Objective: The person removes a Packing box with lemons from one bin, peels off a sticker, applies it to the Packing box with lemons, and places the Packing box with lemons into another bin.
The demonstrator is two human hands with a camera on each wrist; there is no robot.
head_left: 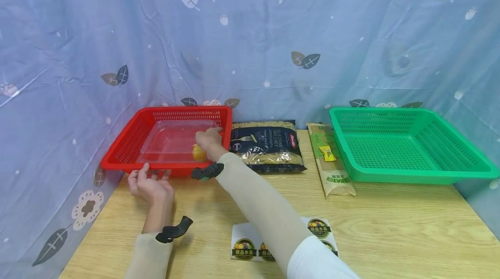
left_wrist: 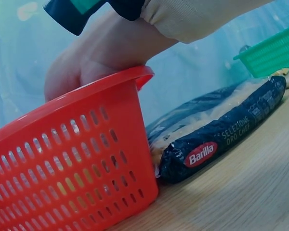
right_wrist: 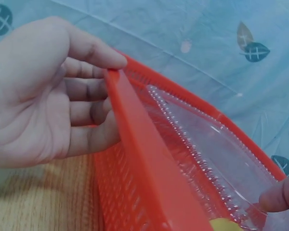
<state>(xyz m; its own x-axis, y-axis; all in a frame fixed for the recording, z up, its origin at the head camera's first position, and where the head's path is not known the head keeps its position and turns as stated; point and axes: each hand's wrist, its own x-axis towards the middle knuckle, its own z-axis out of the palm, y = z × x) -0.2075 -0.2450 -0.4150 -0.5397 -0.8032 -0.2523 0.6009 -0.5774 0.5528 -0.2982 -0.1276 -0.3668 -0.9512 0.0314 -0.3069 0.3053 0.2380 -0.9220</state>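
The right hand (head_left: 208, 139) is holding a yellow fruit (head_left: 198, 153) inside the red basket (head_left: 125, 149) (over a clear tray (head_left: 172, 140)). The left hand (head_left: 148, 185) is gripping the rim. Next, letting go gently.

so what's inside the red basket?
Inside the red basket: a clear plastic tray and a yellow object under the right hand, which covers most of it.

You've got open tabletop (head_left: 390, 227) in front of the green basket (head_left: 406, 144), easy to pass there. Between the baskets the pasta bag (head_left: 267, 144) and paper packet (head_left: 332, 162) block the way, and the red basket (head_left: 129, 153) sits tight against the curtain (head_left: 58, 96).
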